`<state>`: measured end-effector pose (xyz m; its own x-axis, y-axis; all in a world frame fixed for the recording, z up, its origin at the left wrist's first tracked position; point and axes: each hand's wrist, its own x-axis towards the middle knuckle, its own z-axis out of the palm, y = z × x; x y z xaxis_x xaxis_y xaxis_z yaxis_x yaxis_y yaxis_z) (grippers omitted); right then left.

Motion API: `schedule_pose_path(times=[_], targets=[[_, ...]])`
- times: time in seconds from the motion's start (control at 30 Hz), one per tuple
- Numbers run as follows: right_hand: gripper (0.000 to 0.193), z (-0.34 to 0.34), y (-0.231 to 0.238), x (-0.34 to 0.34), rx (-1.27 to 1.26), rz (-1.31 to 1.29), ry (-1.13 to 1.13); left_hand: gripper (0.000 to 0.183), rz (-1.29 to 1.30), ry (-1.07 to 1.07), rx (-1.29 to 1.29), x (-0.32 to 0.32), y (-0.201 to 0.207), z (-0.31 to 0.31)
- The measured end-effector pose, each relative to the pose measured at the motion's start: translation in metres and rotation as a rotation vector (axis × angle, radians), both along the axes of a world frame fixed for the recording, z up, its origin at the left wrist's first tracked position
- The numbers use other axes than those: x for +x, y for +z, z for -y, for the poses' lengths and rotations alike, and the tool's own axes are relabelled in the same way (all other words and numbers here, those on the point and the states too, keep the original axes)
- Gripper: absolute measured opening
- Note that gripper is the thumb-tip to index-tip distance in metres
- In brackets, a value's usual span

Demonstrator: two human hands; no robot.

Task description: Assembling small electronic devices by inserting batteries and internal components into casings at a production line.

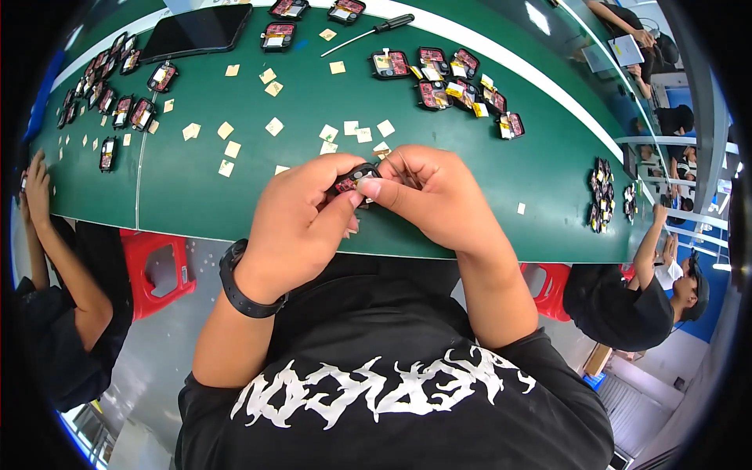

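Observation:
Close to the table's near edge I hold a small black plastic casing with a red circuit board inside (345, 183). My left hand (301, 207) grips it from the left, thumb along its lower side. My right hand (427, 192) closes on its right end, the thumb pressing on a pale part there. Something thin and dark shows between the right fingers, but I cannot make out what it is. Small pale square stickers (351, 128) lie just beyond my hands, one close to the right fingertips. Part of the casing is hidden by my thumbs and fingers.
On the green table (470, 184) similar casings lie in a group at far right (432, 95) and another at left (102, 86). A screwdriver (382, 27) and a black tablet-like slab (197, 33) lie at the back. People sit on both sides, beside red stools (157, 270).

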<state>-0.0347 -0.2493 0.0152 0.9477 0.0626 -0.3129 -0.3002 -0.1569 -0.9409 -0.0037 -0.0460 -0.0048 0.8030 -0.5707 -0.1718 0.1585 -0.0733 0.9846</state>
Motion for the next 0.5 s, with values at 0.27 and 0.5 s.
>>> schedule_pose_path(times=[0.27,0.5], targets=[[0.018,0.0044,0.0015,-0.0002,0.177,-0.002,0.004,0.044,0.058,-0.099,-0.157,0.0051,-0.0042,-0.0055],[0.015,0.0077,-0.0057,-0.0038,0.115,0.013,0.016,0.047,0.068,-0.062,-0.120,0.0015,-0.0025,-0.0047]])
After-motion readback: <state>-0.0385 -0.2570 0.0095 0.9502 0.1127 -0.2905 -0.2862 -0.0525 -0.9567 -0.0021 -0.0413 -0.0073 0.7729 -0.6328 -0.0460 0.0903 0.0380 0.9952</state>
